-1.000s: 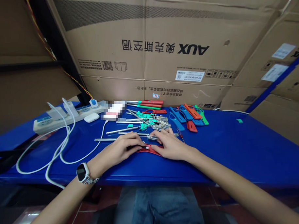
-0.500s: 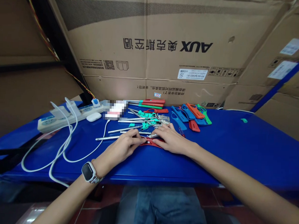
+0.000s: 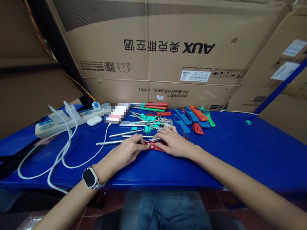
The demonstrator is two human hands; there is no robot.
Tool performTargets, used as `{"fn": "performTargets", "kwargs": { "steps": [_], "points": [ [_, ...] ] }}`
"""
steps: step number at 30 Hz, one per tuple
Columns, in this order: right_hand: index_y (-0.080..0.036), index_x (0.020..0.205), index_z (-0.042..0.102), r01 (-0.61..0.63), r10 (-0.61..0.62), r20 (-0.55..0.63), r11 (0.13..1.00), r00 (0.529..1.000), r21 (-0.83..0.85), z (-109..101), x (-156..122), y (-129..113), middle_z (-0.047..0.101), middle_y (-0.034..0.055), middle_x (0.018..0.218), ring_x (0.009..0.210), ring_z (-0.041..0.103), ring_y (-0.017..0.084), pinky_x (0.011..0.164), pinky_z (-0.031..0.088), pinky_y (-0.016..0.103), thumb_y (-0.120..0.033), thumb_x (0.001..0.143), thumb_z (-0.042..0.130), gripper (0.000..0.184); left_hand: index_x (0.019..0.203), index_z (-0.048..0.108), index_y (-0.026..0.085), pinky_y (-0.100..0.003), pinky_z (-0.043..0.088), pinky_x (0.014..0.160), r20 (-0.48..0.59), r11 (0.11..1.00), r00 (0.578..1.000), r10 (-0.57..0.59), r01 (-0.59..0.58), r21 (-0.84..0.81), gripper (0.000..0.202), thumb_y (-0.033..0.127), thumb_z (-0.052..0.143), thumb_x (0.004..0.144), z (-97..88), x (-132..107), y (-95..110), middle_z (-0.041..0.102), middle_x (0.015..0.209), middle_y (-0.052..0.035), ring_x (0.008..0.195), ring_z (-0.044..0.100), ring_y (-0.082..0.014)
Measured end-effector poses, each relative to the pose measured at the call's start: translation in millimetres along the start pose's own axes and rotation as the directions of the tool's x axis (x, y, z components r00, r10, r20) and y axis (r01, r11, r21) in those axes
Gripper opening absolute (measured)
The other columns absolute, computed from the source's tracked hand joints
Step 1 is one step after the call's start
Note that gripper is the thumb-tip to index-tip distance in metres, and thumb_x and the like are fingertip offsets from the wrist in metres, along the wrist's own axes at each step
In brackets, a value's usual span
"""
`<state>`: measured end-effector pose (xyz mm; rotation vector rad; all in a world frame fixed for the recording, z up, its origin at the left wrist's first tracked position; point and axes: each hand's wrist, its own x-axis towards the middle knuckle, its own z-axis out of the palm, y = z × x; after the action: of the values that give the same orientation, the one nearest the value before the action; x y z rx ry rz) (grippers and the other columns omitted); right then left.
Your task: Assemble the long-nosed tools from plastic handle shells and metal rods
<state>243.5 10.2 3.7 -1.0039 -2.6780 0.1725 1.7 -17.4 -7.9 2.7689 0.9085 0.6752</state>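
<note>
Near the table's front, a red plastic lighter handle shell (image 3: 156, 147) lies between my hands with its inner side up. My left hand (image 3: 131, 148), a watch on its wrist, pinches at the shell's left end, where a metal tube runs out leftward. My right hand (image 3: 176, 142) is closed on the shell's right part, thumb at the near edge and fingers bent over the far side. A clear lighter insert (image 3: 155, 139) shows by the right fingertips. Just beyond lie several metal tubes (image 3: 109, 142) with teal trigger pieces (image 3: 148, 129) and thin wires. My fingers cover much of the shell.
Blue, orange, red and green handle shells (image 3: 193, 116) are heaped at back right. Assembled long lighters (image 3: 156, 104) lie by the cardboard wall (image 3: 165, 65). A power strip (image 3: 42, 128), white cables (image 3: 66, 149), an earbud case (image 3: 94, 120) and a blurred-out phone (image 3: 118, 113) occupy the left.
The view has shifted slightly. Both hands stay at the red shell, with only small finger movements at its left end.
</note>
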Motion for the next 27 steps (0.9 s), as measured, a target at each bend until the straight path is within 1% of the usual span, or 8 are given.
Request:
{"fn": "performTargets", "kwargs": {
  "steps": [3,8,12,14,16,18,21,27],
  "points": [
    [-0.018,0.117,0.064,0.006,-0.006,0.004,1.000,1.000,-0.011,1,0,1,0.068,0.0110,0.105,0.102,0.052,0.026,0.092,0.029,0.043,-0.036,0.099,0.050,0.029,0.118,0.069,0.021,-0.032,0.053,0.080,0.035,0.999,0.999,0.007,-0.008,0.052,0.039,0.009,0.037,0.098,-1.1,0,2,0.058,0.097,-0.0080,0.089,0.057,-0.0183],
    [-0.018,0.126,0.062,0.019,-0.018,0.019,0.999,1.000,-0.045,3,-1,2,0.066,0.0125,0.101,0.098,0.052,0.026,0.091,0.030,0.043,-0.037,0.101,0.045,0.036,0.126,0.064,0.020,-0.035,0.052,0.089,0.059,0.998,0.998,0.017,-0.021,0.063,0.045,0.004,0.041,0.091,-1.4,-2,6,0.058,0.105,-0.0096,0.097,0.058,-0.0203],
    [-0.018,0.129,0.061,0.020,-0.019,0.026,0.998,0.999,-0.062,3,-1,2,0.066,0.0127,0.100,0.099,0.051,0.026,0.090,0.031,0.043,-0.038,0.102,0.043,0.039,0.122,0.066,0.018,-0.036,0.054,0.087,0.049,0.998,0.999,-0.018,0.015,0.061,0.031,0.019,0.047,0.097,-0.5,-2,8,0.059,0.102,-0.0095,0.093,0.059,-0.0205],
    [-0.018,0.129,0.061,0.017,-0.015,0.029,0.998,0.999,-0.053,1,-1,2,0.067,0.0125,0.101,0.100,0.052,0.026,0.090,0.030,0.043,-0.038,0.102,0.042,0.039,0.116,0.068,0.018,-0.035,0.054,0.086,0.040,0.999,0.999,-0.028,0.027,0.047,0.028,0.025,0.047,0.099,0.0,-1,7,0.059,0.099,-0.0085,0.091,0.060,-0.0195],
    [-0.018,0.127,0.063,0.012,-0.012,0.003,1.000,1.000,-0.009,0,-1,1,0.068,0.0118,0.104,0.100,0.053,0.025,0.090,0.030,0.043,-0.035,0.103,0.039,0.037,0.109,0.071,0.018,-0.034,0.054,0.085,0.027,0.999,0.999,-0.031,0.031,0.025,0.027,0.026,0.046,0.100,0.4,0,7,0.059,0.097,-0.0076,0.090,0.060,-0.0185],
    [-0.019,0.123,0.064,-0.009,0.012,-0.057,0.999,0.998,0.054,-2,-2,-1,0.069,0.0108,0.107,0.102,0.054,0.024,0.089,0.030,0.042,-0.032,0.104,0.037,0.036,0.104,0.072,0.018,-0.032,0.054,0.083,0.012,0.999,0.999,-0.034,0.034,0.008,0.027,0.025,0.046,0.101,0.6,0,8,0.059,0.095,-0.0070,0.089,0.060,-0.0179],
    [-0.019,0.120,0.064,-0.056,0.071,-0.135,0.993,0.988,0.107,-3,-4,-7,0.069,0.0101,0.110,0.105,0.053,0.024,0.090,0.030,0.041,-0.029,0.104,0.037,0.033,0.105,0.072,0.018,-0.033,0.054,0.083,-0.006,0.999,0.999,-0.046,0.046,0.012,0.026,0.024,0.047,0.100,1.0,1,9,0.059,0.094,-0.0070,0.088,0.060,-0.0183],
    [-0.020,0.123,0.065,-0.093,0.100,-0.123,0.993,0.987,0.067,-5,-19,-23,0.066,0.0084,0.098,0.099,0.053,0.023,0.086,0.032,0.039,-0.024,0.100,0.046,0.031,0.107,0.071,0.018,-0.034,0.054,0.084,0.009,0.997,0.998,-0.055,0.054,0.046,0.024,0.024,0.048,0.100,1.8,0,8,0.061,0.097,-0.0073,0.090,0.061,-0.0192]
  ]
}}
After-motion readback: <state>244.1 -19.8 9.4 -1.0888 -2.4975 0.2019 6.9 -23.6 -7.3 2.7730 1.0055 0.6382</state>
